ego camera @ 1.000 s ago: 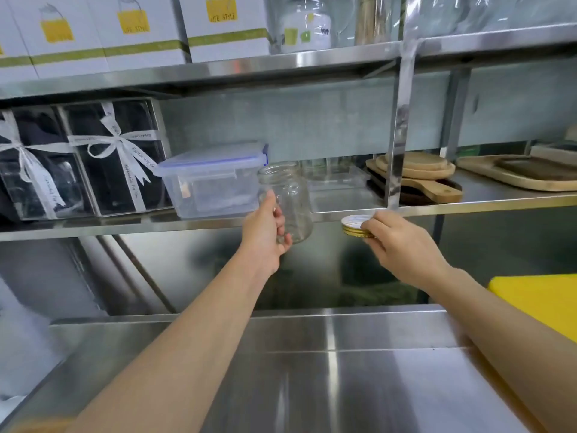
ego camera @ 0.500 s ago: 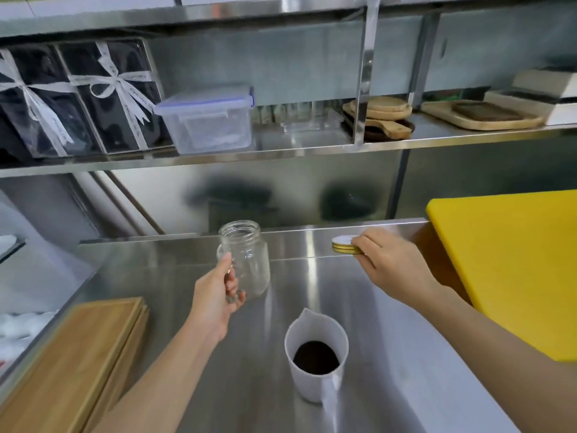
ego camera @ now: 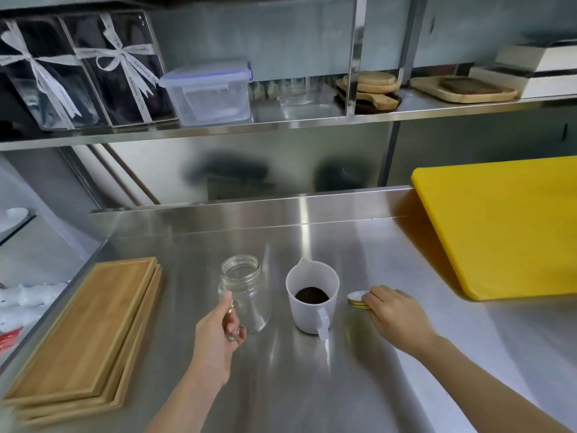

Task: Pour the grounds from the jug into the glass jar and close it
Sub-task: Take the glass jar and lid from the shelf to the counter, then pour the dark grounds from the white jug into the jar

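An empty clear glass jar [ego camera: 245, 295] with a threaded open mouth stands upright at the steel counter, and my left hand [ego camera: 218, 335] grips its lower side. Just right of it stands a white plastic jug [ego camera: 312, 295] with dark grounds [ego camera: 311, 295] in its bottom, handle toward me. To the right of the jug, my right hand [ego camera: 393, 310] holds a gold-rimmed lid [ego camera: 356, 299] by its edge, low at the counter surface; whether it touches the counter is unclear.
A stack of bamboo trays [ego camera: 84, 335] lies on the left of the steel counter [ego camera: 312, 385]. A yellow cutting board [ego camera: 499, 226] covers the right rear. The shelf above carries a clear lidded box [ego camera: 209, 92], ribboned gift boxes [ego camera: 78, 70] and wooden boards [ego camera: 371, 87].
Both hands came down from the shelf to the counter, the left carrying the jar, the right carrying the lid. The view tilted down, bringing the jug and trays into sight.
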A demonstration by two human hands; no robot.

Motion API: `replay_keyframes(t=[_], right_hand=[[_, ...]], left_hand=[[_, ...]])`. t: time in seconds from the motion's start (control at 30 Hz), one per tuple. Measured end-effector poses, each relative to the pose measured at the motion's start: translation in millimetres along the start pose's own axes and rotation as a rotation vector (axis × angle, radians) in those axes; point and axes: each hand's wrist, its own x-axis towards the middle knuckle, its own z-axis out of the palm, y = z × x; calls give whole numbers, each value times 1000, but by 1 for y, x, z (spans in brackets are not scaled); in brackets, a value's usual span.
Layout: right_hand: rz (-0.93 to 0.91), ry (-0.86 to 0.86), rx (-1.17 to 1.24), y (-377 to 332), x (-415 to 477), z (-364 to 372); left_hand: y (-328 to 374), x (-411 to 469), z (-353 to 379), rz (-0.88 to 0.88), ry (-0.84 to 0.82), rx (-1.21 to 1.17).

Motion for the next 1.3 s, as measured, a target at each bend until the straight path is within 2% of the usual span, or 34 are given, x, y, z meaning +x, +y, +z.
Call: replay_keyframes(t=[0.2,0.37,0.5,0.7,0.83,0.9,0.97,1.03,1.17,1.23,1.3], right_hand=[[-109,-45,-26,-8,-26,8],[-239,81,44,-16,-43,6],[-265,-59,40,-24,-57,12],[-222,-136,62,-36,-64,10],[-158,-332,57,-40,-47,-2],[-46,-449,155,-43,-34,-7],[177,-533,398,-50,-20,-16],[361,-458,636,-58,-10,-20],[660,-351,950,-78,2,-25],[750,-342,1028,-89,5,-26],[783,-338,975,-97,9,-24]], left_hand=[[-22,-9,-17,37,-51,38],[-40,-13,-30,73,-100,82],[-53,-13,-38,52,-87,79],[-57,-11,-45,13,-145,75],[-59,-13,-45,1,-140,74],[-62,-13,-45,5,-149,88],[-65,-12,-46,28,-155,112],[-66,-10,-48,53,-153,128],[-68,-10,-50,83,-169,148],[-69,-10,-50,98,-172,165],[-68,-11,-49,107,-170,165]])
